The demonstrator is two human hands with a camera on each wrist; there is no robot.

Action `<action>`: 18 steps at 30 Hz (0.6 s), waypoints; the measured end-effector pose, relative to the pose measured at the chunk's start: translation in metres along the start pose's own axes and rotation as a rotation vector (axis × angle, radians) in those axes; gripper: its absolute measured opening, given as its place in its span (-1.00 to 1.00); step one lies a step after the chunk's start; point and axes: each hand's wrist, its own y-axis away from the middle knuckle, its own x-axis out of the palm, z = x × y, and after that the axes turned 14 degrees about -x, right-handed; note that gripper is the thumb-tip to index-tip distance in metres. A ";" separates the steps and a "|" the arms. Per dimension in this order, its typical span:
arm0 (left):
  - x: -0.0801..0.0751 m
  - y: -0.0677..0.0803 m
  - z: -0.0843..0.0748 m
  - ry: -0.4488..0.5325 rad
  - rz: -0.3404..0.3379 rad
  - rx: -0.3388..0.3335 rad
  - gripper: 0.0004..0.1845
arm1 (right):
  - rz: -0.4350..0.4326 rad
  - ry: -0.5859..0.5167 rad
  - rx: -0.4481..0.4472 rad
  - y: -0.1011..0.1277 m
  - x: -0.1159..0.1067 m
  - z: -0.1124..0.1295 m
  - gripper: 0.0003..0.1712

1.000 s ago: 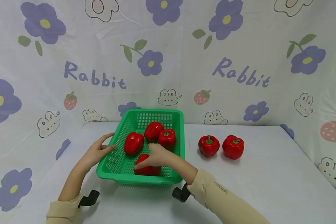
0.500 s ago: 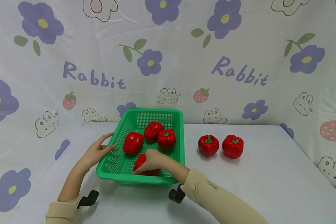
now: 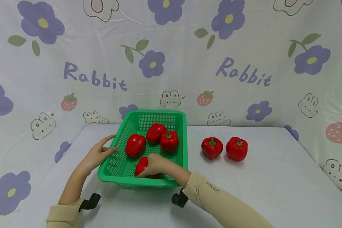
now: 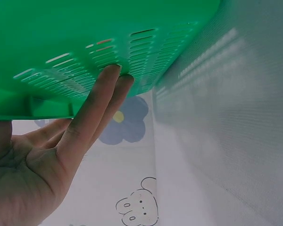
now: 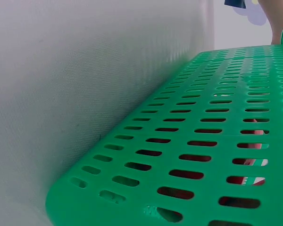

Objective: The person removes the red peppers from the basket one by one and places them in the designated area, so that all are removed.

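A green perforated plastic basket point(image 3: 143, 182) stands on the white table. My left hand point(image 3: 95, 156) holds its left rim: the thumb reaches over the rim, and in the left wrist view two fingers point(image 4: 92, 110) lie against the outer wall. Inside the front of the basket, my right hand point(image 3: 155, 164) grips a red bell pepper point(image 3: 141, 167), its fingertips hidden. Behind it in the basket lie three more red bell peppers: one at left point(image 3: 135, 145), one at the back point(image 3: 155, 133), one at right point(image 3: 169, 142). The basket's slotted wall point(image 5: 198, 141) hides my right hand in the right wrist view.
Two red bell peppers, one point(image 3: 212, 148) with an upright green stem and another point(image 3: 237, 148) beside it, stand on the table point(image 3: 273, 177) right of the basket. A white patterned cloth point(image 3: 188, 63) hangs behind the table.
My right hand has moved slightly left and down, its fingers now closer around the front bell pepper, which has shifted slightly left. My left hand and the basket have stayed in place.
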 end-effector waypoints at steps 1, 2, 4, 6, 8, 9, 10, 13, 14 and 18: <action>0.000 0.000 0.000 0.001 0.000 0.002 -0.28 | -0.001 0.000 -0.003 0.000 0.000 0.000 -0.55; 0.000 0.000 0.000 0.002 0.000 0.003 -0.28 | -0.001 -0.001 -0.006 0.000 0.000 0.000 -0.54; 0.000 0.000 0.000 0.002 0.001 0.005 -0.28 | -0.003 -0.003 -0.011 0.000 0.000 -0.001 -0.51; 0.000 0.000 0.000 0.000 0.000 0.008 -0.28 | -0.006 -0.013 -0.014 0.000 0.001 -0.001 -0.47; 0.001 -0.001 -0.001 -0.003 0.000 0.005 -0.28 | -0.011 -0.036 -0.023 0.001 0.001 -0.001 -0.46; 0.001 -0.001 -0.001 -0.004 0.000 0.003 -0.28 | -0.015 -0.044 -0.028 0.001 0.001 -0.001 -0.47; 0.001 -0.001 -0.001 -0.004 0.000 0.000 -0.28 | -0.020 -0.057 -0.032 0.002 0.001 -0.001 -0.47; 0.001 0.000 -0.001 -0.002 0.000 -0.009 -0.28 | -0.046 -0.088 -0.032 0.002 0.000 -0.002 -0.43; 0.001 0.000 -0.001 -0.002 0.000 -0.009 -0.28 | -0.055 -0.095 -0.029 0.002 0.000 -0.002 -0.40; 0.000 0.000 -0.002 -0.002 -0.001 -0.009 -0.28 | -0.092 -0.125 -0.007 0.001 -0.001 -0.003 -0.28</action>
